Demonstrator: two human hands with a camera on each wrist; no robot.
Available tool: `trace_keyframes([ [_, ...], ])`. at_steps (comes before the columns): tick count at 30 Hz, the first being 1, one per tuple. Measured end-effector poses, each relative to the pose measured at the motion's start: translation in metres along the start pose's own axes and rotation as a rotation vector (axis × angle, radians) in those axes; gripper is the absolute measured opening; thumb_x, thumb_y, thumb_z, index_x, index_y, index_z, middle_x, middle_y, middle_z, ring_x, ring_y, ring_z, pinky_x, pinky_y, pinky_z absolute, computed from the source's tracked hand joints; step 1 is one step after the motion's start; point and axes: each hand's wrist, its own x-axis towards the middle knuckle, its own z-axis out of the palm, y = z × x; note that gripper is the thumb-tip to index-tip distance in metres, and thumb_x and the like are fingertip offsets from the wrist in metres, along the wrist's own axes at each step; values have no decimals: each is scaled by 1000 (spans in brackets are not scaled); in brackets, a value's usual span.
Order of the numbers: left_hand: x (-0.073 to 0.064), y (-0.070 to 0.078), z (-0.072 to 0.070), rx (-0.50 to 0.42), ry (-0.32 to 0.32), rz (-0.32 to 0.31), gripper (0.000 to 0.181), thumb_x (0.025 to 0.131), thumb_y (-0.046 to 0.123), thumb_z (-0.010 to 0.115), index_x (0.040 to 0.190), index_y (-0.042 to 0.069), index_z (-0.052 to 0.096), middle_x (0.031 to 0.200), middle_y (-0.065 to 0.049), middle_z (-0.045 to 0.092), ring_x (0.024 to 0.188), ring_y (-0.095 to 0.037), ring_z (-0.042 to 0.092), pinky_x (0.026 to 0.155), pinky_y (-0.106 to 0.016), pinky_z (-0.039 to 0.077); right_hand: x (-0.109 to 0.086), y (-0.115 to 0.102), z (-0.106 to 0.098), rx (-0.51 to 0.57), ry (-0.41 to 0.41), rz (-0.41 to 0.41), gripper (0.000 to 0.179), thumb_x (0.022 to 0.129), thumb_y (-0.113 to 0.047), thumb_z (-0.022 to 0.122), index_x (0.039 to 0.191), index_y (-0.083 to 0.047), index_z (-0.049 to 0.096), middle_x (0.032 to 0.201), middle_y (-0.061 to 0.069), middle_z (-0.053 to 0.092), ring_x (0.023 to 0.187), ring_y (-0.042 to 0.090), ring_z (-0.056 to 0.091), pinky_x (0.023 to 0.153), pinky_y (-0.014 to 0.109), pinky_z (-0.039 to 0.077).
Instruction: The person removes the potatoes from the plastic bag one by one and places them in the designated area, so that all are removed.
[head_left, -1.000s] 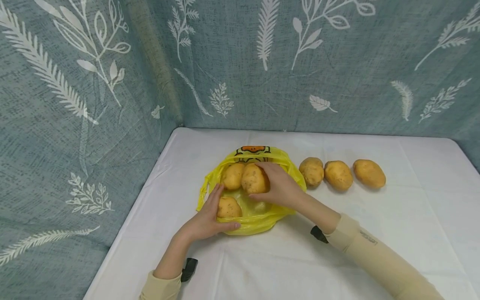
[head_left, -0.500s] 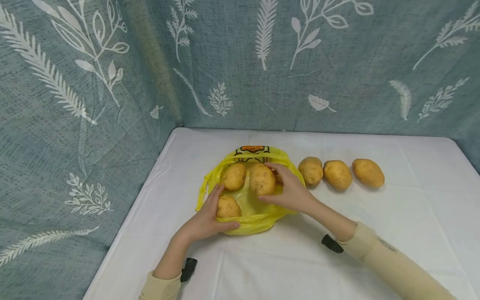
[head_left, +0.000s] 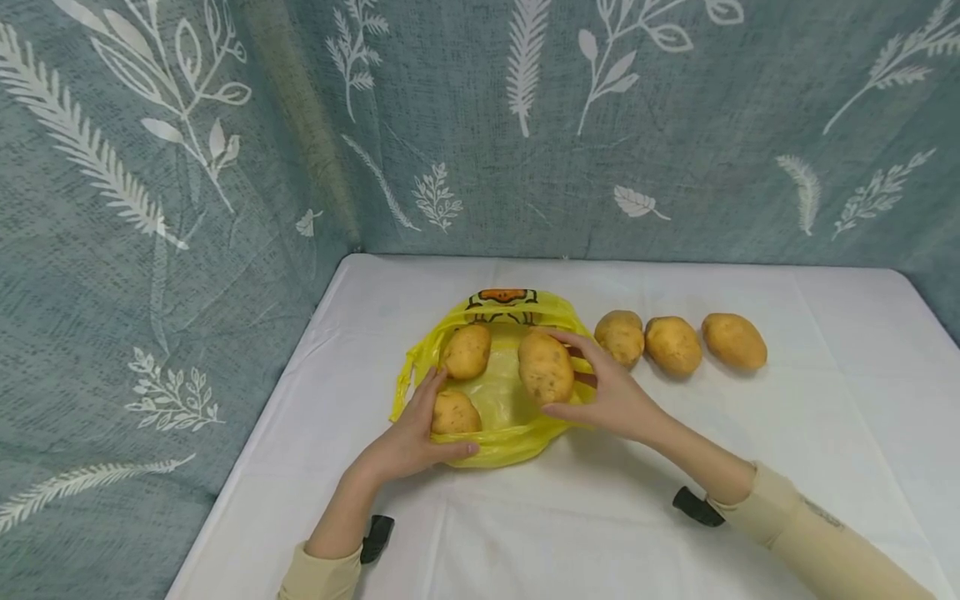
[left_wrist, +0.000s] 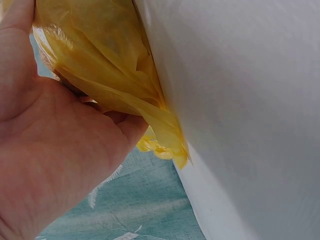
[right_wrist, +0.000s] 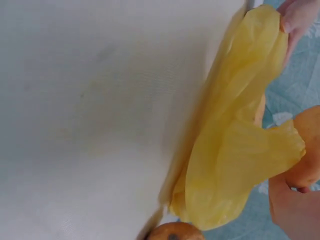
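A yellow plastic bag point(head_left: 502, 450) lies on the table with its mouth spread. Inside it are two potatoes, a rear one point(head_left: 467, 352) and a front one point(head_left: 455, 412) partly behind my left hand. My left hand point(head_left: 408, 437) holds the bag's left side, thumb along the near rim; the left wrist view shows yellow film point(left_wrist: 107, 70) between thumb and fingers. My right hand point(head_left: 611, 396) grips another potato point(head_left: 545, 367) from its right side, over the right part of the bag's mouth. In the right wrist view this potato point(right_wrist: 307, 150) is raised beside the bag's edge.
Three potatoes stand in a row right of the bag: a near-bag one point(head_left: 620, 337), a middle one point(head_left: 673, 346) and an outer one point(head_left: 735, 342). White cloth point(head_left: 525, 542) covers the table. A blue-green patterned curtain point(head_left: 465, 125) hangs behind and at the left.
My right hand has moved right with its potato, away from the rear potato in the bag and toward the bag's right rim. My left hand has stayed on the bag's left side.
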Motion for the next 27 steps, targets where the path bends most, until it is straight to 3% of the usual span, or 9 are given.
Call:
trace_keyframes([
  [6,3,0,0,0,-3,10,115,81,47,77,157,11,-2,162,-14,-10,147,-36,-2,113,-60,12,-14,-4,-13,74,15,47,87,79,-14,83,150,-14,32,149,7,35,134,27,36,105,41,40],
  [14,4,0,1,-8,-9,12,116,81,46,77,157,11,-4,162,-14,-10,147,-36,-3,113,-61,11,-32,-3,-27,282,24,53,83,84,-1,74,151,-9,27,152,7,30,131,21,36,99,22,43],
  [19,4,0,1,-8,-10,5,116,82,46,77,157,11,-4,162,-13,-10,147,-35,-3,113,-60,11,-41,-1,-33,401,37,31,77,86,5,67,151,-5,26,151,8,31,130,13,38,96,23,44],
  [27,2,-1,2,-7,-5,-3,116,81,47,77,157,12,-3,162,-12,-10,147,-35,-3,113,-60,11,-51,-2,-42,466,55,54,70,89,3,61,150,-8,28,149,3,32,133,9,33,97,21,43],
])
